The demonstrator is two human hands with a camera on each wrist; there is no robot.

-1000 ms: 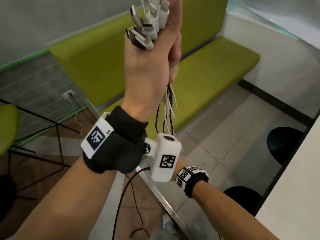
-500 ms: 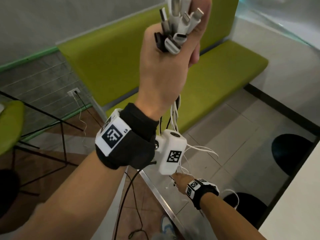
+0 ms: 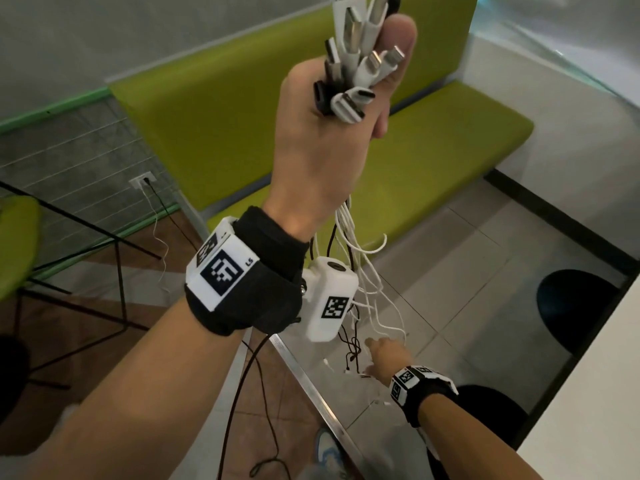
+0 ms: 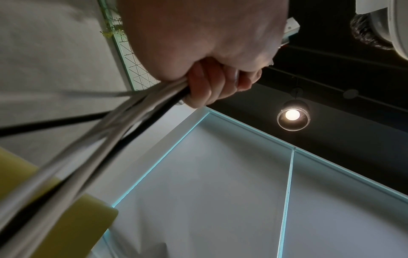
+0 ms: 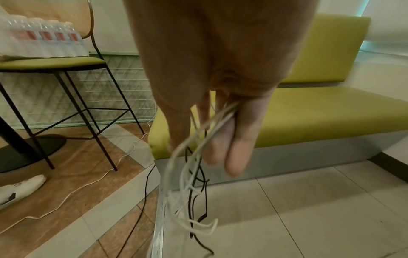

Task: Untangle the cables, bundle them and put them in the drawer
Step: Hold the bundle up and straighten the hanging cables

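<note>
My left hand [image 3: 346, 109] is raised high and grips a bunch of white and black cables just below their connectors [image 3: 356, 64], which stick up out of the fist. The left wrist view shows its curled fingers [image 4: 209, 83] wrapped round the cable strands [image 4: 123, 118]. The strands [image 3: 349, 237] hang down past my wrist in loose, tangled loops. Far below, my right hand [image 3: 384, 358] points downward with straight fingers. The right wrist view shows the thin cables [image 5: 192, 174] running between those fingers [image 5: 240, 143], their free ends dangling above the floor.
A green bench [image 3: 433, 161] stands against the wall ahead. A green stool on a black wire frame [image 3: 20, 237] is at the left, with a pack of water bottles [image 5: 42, 40] on it. A metal floor strip [image 3: 311, 382], floor cords and a white table edge [image 3: 606, 393] lie below.
My right hand has slid down the hanging cables and come out from behind the left wrist camera. The left hand has kept its grip and shifted a little to the right.
</note>
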